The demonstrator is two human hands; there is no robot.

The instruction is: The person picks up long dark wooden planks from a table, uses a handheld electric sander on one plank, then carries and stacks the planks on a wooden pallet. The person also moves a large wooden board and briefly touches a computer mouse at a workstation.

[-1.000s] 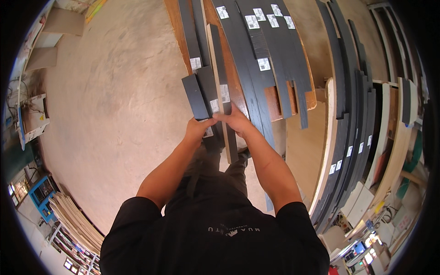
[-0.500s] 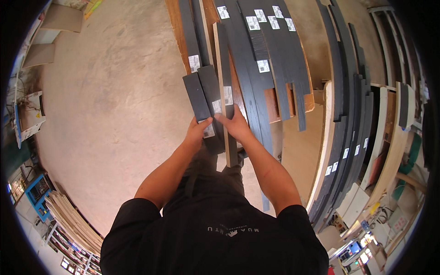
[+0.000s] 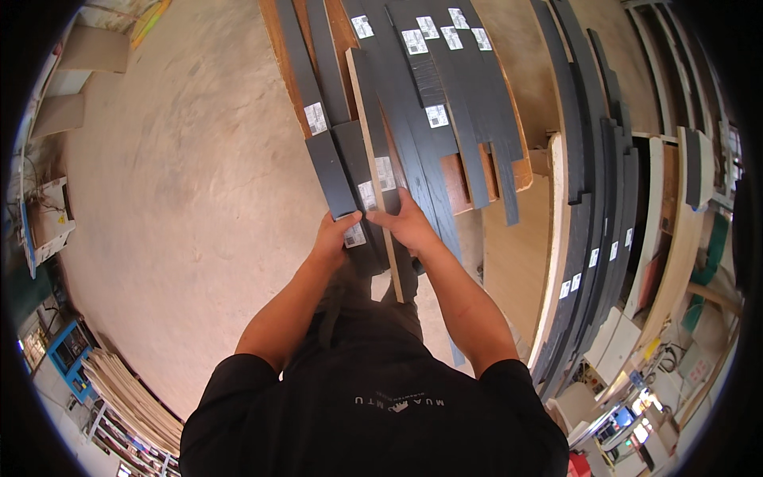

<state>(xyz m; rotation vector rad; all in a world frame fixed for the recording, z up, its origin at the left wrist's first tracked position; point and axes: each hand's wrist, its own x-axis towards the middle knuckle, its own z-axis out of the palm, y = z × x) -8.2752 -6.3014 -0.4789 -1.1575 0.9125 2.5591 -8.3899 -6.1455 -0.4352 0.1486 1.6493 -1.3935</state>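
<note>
My left hand (image 3: 331, 238) is closed around the near end of a short dark grey board (image 3: 327, 176), its thumb lying by a white label. Another dark board (image 3: 351, 151) lies just to the right of it, partly covered. My right hand (image 3: 408, 226) grips a long dark board (image 3: 379, 137) that is tilted up, showing its pale raw edge. The thumb crosses that edge, and the fingers are hidden behind the board. My thumbs nearly meet. The near ends of the boards reach over my legs.
Labelled dark boards (image 3: 433, 71) cover a brown wooden surface (image 3: 520, 171) ahead. To the right, a second stack of dark boards (image 3: 608, 191) lies beside a pale panel (image 3: 517, 254). Concrete floor (image 3: 175, 175) stretches left. Thin wooden strips (image 3: 131, 393) lie at the lower left.
The whole view has shifted, so the scene sits further left. Both hands keep their grip, and the tilted board has come slightly nearer to me.
</note>
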